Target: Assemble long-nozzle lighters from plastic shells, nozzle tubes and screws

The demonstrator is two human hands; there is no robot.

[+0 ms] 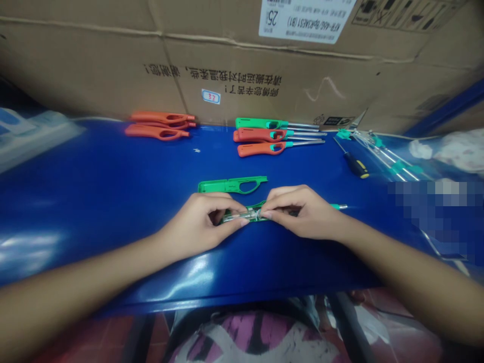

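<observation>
My left hand [212, 214] pinches the left part of an opened green lighter [252, 216] whose inner parts show, lying low over the blue table. At the middle of the same lighter, the thumb and fingers of my right hand [298, 209] are closed on its inner parts; exactly which piece they press cannot be made out. The lighter's metal tip [342, 206] sticks out to the right past my right hand. Just behind my hands lies a green half-shell [232, 185] with a trigger loop.
Orange lighter shells [159, 126] lie at the back left. Assembled long lighters [262, 135], green and orange, lie at the back middle. A screwdriver [355, 165] and several metal tubes with green parts [393, 156] are at right. A cardboard box [113, 65] walls the back of the blue table [124, 201].
</observation>
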